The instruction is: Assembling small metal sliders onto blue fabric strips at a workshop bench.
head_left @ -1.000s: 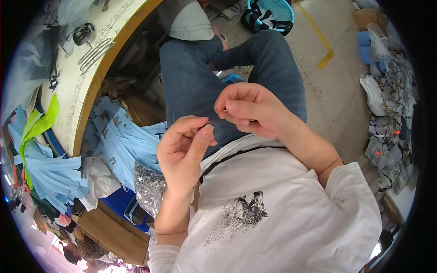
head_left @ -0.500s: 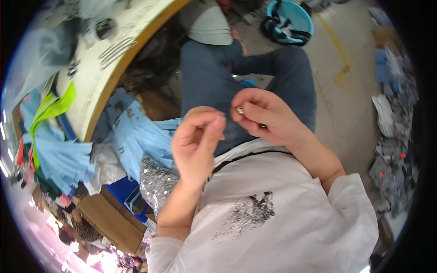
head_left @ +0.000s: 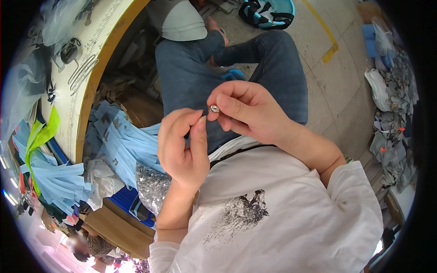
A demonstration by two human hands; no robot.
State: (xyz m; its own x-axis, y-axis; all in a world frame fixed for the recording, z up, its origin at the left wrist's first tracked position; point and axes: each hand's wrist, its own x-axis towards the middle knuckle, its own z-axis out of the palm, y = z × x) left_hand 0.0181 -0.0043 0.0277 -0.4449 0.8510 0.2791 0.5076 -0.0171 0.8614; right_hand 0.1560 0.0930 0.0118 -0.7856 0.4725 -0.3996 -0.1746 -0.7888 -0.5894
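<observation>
Both hands are raised close together above my lap. My right hand (head_left: 248, 109) pinches a small round silver metal part (head_left: 214, 108) between thumb and fingers. Just left of it, my left hand (head_left: 184, 145) has thumb and forefinger pressed together on a tiny dark piece (head_left: 203, 113), too small to name. The fingertips of the two hands nearly meet, with the metal part between them. Below the hands are my white shirt (head_left: 291, 195) with a dark print and my blue jeans (head_left: 282, 68).
A curved white tabletop (head_left: 98, 48) with a wooden edge runs along the left, bearing bent metal wire (head_left: 83, 73). Light blue fabric strips (head_left: 119, 139) hang below it, near silver sequined cloth (head_left: 150, 184) and a cardboard box (head_left: 116, 230). A turquoise basket (head_left: 268, 13) stands ahead; grey scraps (head_left: 393, 118) lie right.
The hands have come nearer each other, and the metal part has turned more into view. The whole view has shifted slightly and become sharper.
</observation>
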